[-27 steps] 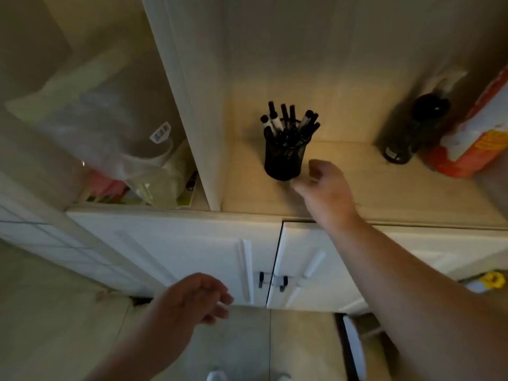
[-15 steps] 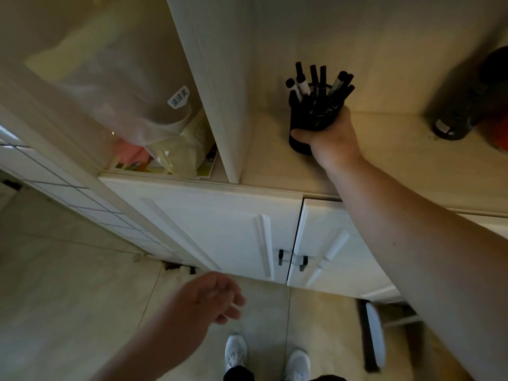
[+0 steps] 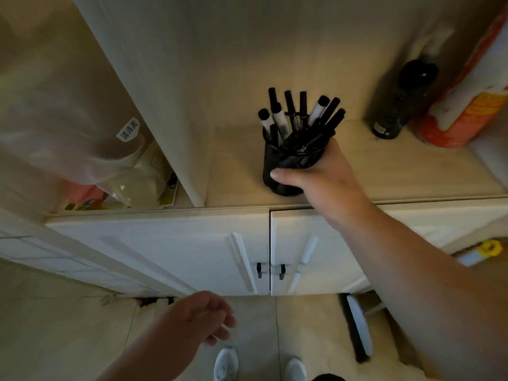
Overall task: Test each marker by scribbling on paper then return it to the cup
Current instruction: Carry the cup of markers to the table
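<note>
I read the cup [image 3: 277,171] as black mesh with a matt look, and the markers [image 3: 297,116] in it as smooth plastic, white barrels under black caps. The shelf [image 3: 398,171] under it looks like pale wood-grain laminate, low sheen, while the cabinet doors [image 3: 170,251] below are white and smoothly painted. At left I see a thin, crinkled, translucent plastic bag [image 3: 82,127]; the dark bottle [image 3: 398,105] at right looks glossy.

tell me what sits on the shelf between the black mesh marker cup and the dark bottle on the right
Nothing: in the head view the pale wooden shelf is bare between the black mesh marker cup, gripped by the right hand, and the dark bottle.
</note>
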A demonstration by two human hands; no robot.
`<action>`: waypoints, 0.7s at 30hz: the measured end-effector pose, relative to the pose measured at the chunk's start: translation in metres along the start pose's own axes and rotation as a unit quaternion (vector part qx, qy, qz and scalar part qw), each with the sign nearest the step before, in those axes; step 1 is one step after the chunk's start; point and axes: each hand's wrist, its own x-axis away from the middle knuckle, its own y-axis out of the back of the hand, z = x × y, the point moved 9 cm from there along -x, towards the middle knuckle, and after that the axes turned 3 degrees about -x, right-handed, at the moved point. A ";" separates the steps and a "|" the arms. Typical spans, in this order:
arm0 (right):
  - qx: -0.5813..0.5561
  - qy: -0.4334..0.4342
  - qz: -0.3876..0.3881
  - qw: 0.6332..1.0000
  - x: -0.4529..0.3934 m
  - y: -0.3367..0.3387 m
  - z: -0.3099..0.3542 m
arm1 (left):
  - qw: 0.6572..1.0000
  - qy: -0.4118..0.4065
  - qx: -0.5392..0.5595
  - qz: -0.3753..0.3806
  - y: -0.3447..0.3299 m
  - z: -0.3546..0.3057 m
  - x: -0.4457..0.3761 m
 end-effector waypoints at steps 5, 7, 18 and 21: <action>0.005 0.003 -0.051 0.999 0.043 0.015 -0.011 | 0.998 -0.024 -0.049 0.039 0.013 -0.019 -0.030; -0.003 -0.016 -0.078 0.997 0.066 0.015 -0.011 | 0.994 -0.037 -0.078 0.067 0.017 -0.025 -0.038; -0.039 -0.163 -0.324 0.931 0.261 -0.022 -0.057 | 0.929 -0.073 -0.223 0.288 0.018 -0.012 -0.036; -0.079 -0.228 -0.399 0.885 0.326 -0.044 -0.078 | 0.904 -0.077 -0.258 0.331 0.004 -0.002 -0.030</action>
